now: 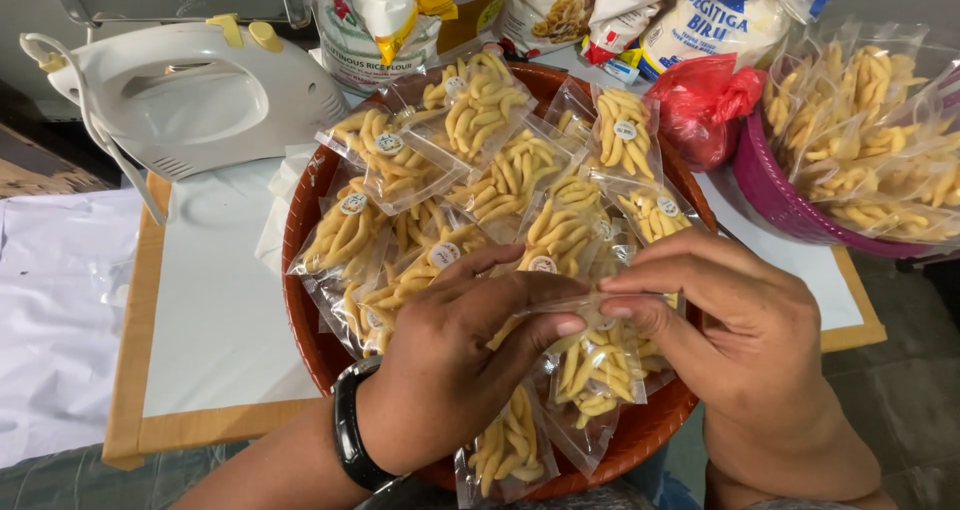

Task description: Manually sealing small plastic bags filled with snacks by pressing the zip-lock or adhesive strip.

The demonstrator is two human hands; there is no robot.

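Left hand [450, 370] and right hand [740, 340], both pinched on the top edge of a clear snack pouch [595, 365] at the brown basket's [300, 270] 5 o'clock rim; a slack pinch could spill sticks onto neighbouring pouches [480, 120].

Clear snack packets [500, 165] with round white stickers [389, 143] fill the brown basket [300, 300]; more fill the purple basket [770, 195]. White printed bags [700, 20] stand behind, beside a red bag [700, 105].
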